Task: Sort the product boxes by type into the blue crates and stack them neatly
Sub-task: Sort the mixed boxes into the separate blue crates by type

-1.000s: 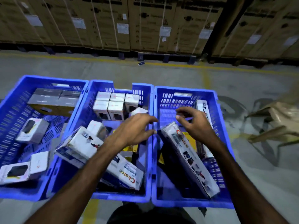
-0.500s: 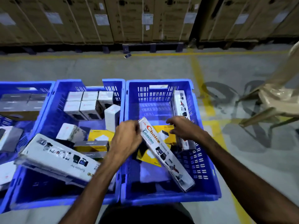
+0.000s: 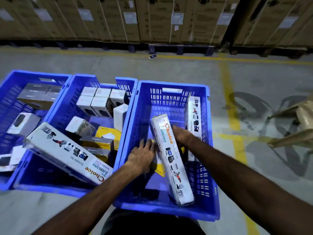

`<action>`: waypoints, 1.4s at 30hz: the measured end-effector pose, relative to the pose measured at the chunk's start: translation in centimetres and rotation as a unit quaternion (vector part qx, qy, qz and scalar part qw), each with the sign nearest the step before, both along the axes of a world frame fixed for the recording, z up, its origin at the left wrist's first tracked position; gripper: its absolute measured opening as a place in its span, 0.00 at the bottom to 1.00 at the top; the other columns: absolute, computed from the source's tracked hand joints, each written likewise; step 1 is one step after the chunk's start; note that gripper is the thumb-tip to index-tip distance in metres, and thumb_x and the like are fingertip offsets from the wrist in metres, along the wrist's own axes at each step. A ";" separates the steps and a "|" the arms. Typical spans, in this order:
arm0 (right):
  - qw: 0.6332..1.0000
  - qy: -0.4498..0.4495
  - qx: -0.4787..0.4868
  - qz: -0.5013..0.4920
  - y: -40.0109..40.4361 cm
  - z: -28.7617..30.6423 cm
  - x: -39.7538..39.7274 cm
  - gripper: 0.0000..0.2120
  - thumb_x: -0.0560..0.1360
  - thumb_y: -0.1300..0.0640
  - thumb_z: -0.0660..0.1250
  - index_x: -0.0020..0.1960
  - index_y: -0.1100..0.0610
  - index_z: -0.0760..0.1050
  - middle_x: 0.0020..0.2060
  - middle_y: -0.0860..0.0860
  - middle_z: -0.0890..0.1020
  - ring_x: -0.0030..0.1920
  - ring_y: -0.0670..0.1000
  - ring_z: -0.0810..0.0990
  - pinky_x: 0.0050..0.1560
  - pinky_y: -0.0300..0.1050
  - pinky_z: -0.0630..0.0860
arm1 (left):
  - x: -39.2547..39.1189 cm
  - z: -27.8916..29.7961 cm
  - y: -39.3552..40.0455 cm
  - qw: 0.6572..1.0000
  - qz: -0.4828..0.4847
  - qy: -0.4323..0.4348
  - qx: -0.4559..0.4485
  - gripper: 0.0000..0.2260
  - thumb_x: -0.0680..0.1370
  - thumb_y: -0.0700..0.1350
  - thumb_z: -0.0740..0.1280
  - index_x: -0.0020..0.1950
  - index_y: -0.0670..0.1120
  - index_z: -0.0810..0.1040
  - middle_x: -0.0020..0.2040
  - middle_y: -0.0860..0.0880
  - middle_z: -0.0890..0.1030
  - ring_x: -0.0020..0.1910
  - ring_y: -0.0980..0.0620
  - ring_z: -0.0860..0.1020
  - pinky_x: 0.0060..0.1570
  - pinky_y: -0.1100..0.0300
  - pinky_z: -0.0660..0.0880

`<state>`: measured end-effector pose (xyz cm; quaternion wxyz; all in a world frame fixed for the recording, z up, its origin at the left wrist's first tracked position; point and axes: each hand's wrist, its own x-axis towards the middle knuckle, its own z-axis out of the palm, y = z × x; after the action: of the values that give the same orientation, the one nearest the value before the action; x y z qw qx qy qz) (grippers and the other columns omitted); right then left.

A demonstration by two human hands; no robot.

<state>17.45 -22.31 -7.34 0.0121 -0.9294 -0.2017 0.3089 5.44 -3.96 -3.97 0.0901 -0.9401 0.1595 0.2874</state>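
Concrete warehouse floor (image 3: 169, 68) supports the right blue crate (image 3: 171, 84); inside it, a long Choice Lumino box (image 3: 171, 158) is gripped by the right hand (image 3: 182, 137), apparently for neat alignment; the left hand (image 3: 143, 154), fingers extended, is pressed against a yellow packet (image 3: 159, 167) beside it.

Surface: grey concrete floor (image 3: 186, 70), marked with yellow painted lines (image 3: 227, 92).
Right crate (image 3: 210, 192): blue, on the floor, enclosing both the left hand (image 3: 142, 155) and the right hand (image 3: 182, 136).
Middle crate (image 3: 94, 78): blue, on the floor, just left of the left hand, touching the right crate.
Left crate (image 3: 11, 77): blue, on the floor, farthest left of the left hand.
Small dark item (image 3: 152, 56): on the floor, far ahead of the hands.
Pallets (image 3: 179, 48): on the floor, beyond that item.
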 end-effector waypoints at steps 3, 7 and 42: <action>0.999 0.021 -0.045 0.001 0.1 -0.3 -0.1 0.20 0.80 0.63 0.65 0.71 0.61 0.72 0.67 0.58 0.78 0.65 0.58 0.79 0.62 0.51 0.78 | 0.6 -0.9 -0.4 1.000 -0.016 -0.001 0.016 0.49 0.76 0.47 0.72 0.84 0.41 0.41 0.85 0.41 0.42 0.84 0.35 0.46 0.74 0.40 0.67; 0.997 0.001 -0.080 0.018 0.7 -0.8 -0.7 0.41 0.78 0.64 0.70 0.83 0.56 0.50 0.69 0.64 0.71 0.66 0.64 0.77 0.61 0.59 0.78 | 1.3 -3.9 0.5 1.000 -0.012 0.015 -0.003 0.40 0.83 0.41 0.61 0.84 0.44 0.35 0.83 0.39 0.35 0.83 0.32 0.43 0.74 0.40 0.69; 0.989 -0.067 -0.123 0.046 0.9 -1.4 -3.2 0.33 0.82 0.54 0.63 0.82 0.58 0.52 0.72 0.62 0.67 0.69 0.64 0.73 0.69 0.60 0.69 | -1.3 7.7 -0.2 0.954 0.203 -0.127 -0.183 0.34 0.71 0.44 0.64 0.78 0.54 0.60 0.59 0.42 0.65 0.46 0.34 0.77 0.40 0.49 0.68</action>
<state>14.26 -21.39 -8.72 -0.1302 -0.9321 -0.2050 0.2688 4.11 -4.14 3.76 -0.1240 -0.9818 0.0025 0.1441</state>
